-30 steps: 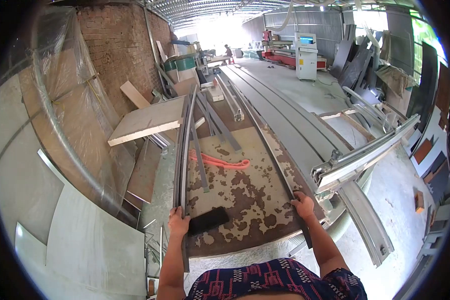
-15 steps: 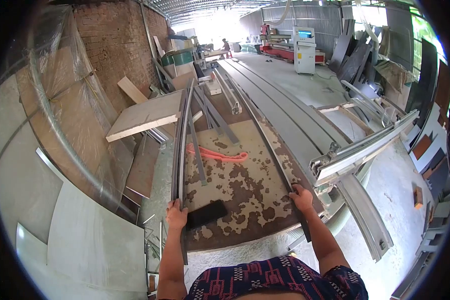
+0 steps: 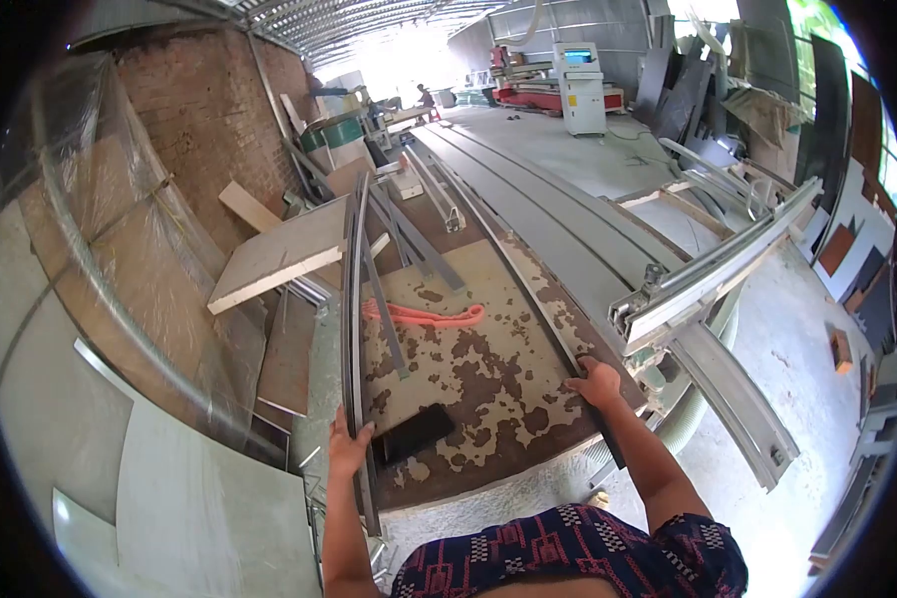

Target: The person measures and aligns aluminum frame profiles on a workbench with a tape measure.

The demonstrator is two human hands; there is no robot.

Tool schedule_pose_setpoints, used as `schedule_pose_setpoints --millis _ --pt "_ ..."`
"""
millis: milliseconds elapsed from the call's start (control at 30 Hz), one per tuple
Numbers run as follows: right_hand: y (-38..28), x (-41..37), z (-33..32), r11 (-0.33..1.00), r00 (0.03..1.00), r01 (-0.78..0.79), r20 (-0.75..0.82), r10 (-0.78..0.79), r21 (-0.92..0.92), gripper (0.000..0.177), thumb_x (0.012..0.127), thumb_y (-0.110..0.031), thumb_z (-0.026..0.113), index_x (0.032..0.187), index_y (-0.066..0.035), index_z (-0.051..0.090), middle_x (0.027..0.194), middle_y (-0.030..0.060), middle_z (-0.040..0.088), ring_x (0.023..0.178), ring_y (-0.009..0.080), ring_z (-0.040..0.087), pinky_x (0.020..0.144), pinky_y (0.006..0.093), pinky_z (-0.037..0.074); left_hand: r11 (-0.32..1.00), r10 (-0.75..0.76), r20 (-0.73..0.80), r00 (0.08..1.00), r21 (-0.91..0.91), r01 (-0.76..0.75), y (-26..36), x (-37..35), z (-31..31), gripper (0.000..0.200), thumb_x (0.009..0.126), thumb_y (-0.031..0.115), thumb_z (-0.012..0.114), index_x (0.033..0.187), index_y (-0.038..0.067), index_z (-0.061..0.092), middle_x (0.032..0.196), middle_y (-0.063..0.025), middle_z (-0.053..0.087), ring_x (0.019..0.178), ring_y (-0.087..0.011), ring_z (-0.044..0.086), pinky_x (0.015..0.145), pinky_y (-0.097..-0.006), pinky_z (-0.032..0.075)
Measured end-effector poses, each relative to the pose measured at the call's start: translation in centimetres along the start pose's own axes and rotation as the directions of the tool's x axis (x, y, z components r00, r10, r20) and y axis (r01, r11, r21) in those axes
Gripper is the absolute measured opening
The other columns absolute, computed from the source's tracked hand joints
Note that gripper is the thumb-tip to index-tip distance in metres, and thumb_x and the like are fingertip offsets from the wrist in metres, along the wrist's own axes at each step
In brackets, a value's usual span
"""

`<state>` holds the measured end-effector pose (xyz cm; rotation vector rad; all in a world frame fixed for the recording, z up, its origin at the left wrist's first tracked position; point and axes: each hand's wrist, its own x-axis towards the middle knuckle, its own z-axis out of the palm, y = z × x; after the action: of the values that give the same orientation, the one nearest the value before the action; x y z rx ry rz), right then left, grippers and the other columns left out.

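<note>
My left hand (image 3: 348, 448) is at the near end of the long metal strips (image 3: 354, 329) along the table's left edge. Its fingers point up along the outer side, and the thumb lies across the strip. On the right edge, my right hand (image 3: 596, 383) has its fingers closed over a long dark strip (image 3: 538, 294); its fingertips are partly hidden. Between the hands is a worn, patchy tabletop (image 3: 498, 399). A black phone-like slab (image 3: 416, 433) rests near my left hand. Farther up lies a pink looped strap (image 3: 439, 318), beside a thin grey strip (image 3: 384, 314).
To the right stands a metal sliding rail (image 3: 718, 264) on a frame. A pale thick board (image 3: 279, 254) juts out at the left. Farther back are a white control cabinet (image 3: 580, 90), a red machine (image 3: 518, 92) and a seated person (image 3: 426, 98). Sheets lean along both walls.
My left hand's fingers have loosened and straightened beside the metal strips. The right hand has shifted slightly up along the dark strip. The view has turned a little.
</note>
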<state>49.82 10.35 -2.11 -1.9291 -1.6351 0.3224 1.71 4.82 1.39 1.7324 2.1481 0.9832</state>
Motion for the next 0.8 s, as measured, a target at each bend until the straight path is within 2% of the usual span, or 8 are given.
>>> schedule_pose_setpoints --millis 67,267,400,600,700,800 --pt "0.0 0.1 0.1 1.0 1.0 0.001 -0.007 -0.001 -0.001 0.051 0.062 -0.04 0.075 0.103 -0.011 0.064 0.087 0.0142 0.066 0.087 0.0322 0.063 0.076 0.0407 0.049 0.994 0.079 -0.015 0.997 0.078 -0.077 0.2 -1.5 -1.3 0.077 0.075 0.037 0.069 0.135 0.003 0.037 0.126 -0.0262 0.045 0.118 -0.0397 0.044 0.099 -0.0421 0.037" --pt "-0.2 0.1 -0.1 1.0 1.0 -0.006 0.003 0.006 0.031 0.047 0.062 -0.036 0.075 0.101 -0.012 0.065 0.086 0.0142 0.066 0.085 0.0316 0.063 0.074 0.0408 0.049 0.963 0.25 0.065 0.966 -0.116 -0.242 5.0 -7.5 -6.4 0.055 0.077 0.025 0.068 0.122 0.0 0.052 0.123 -0.0222 0.05 0.115 -0.0364 0.047 0.098 -0.039 0.038" --pt "0.4 0.2 0.7 0.999 0.998 0.031 -0.046 -0.029 0.029 0.048 0.062 -0.034 0.076 0.103 -0.012 0.065 0.082 0.0134 0.066 0.08 0.0308 0.063 0.071 0.0397 0.048 0.961 0.232 0.036 0.972 -0.166 -0.223 6.0 -11.0 -7.4 0.048 0.075 0.019 0.07 0.117 -0.001 0.055 0.117 -0.0213 0.054 0.11 -0.0342 0.052 0.095 -0.0374 0.04" --pt "0.3 0.2 0.8 1.0 0.998 0.017 -0.062 -0.016 0.014 0.047 0.062 -0.033 0.075 0.102 -0.013 0.064 0.082 0.0136 0.065 0.081 0.0314 0.063 0.072 0.0399 0.048 0.917 -0.003 -0.049 0.999 -0.4 -0.017 4.8 -14.0 -6.2 0.038 0.076 0.012 0.068 0.11 -0.002 0.06 0.103 -0.0172 0.062 0.103 -0.0272 0.056 0.092 -0.0349 0.04" --pt "-0.6 -0.1 -0.2 0.999 1.0 -0.031 0.0 0.031 0.037 0.046 0.063 -0.033 0.075 0.102 -0.012 0.064 0.085 0.0144 0.066 0.084 0.0322 0.063 0.075 0.0406 0.048 0.918 0.007 -0.111 0.994 -0.394 -0.051 5.6 -14.2 -6.9 0.025 0.077 0.007 0.065 0.1 -0.003 0.063 0.097 -0.0152 0.063 0.096 -0.0234 0.058 0.088 -0.0335 0.043" --pt "-0.7 -0.1 -0.3 0.999 1.0 -0.028 0.005 0.028 0.041 0.045 0.063 -0.033 0.074 0.102 -0.012 0.064 0.083 0.0135 0.066 0.083 0.0315 0.063 0.073 0.0401 0.049 0.855 0.127 -0.232 0.964 -0.468 -0.225 5.9 -14.0 -6.9 0.014 0.078 0.004 0.063 0.09 -0.003 0.063 0.092 -0.0145 0.063 0.088 -0.0206 0.059 0.082 -0.032 0.045"
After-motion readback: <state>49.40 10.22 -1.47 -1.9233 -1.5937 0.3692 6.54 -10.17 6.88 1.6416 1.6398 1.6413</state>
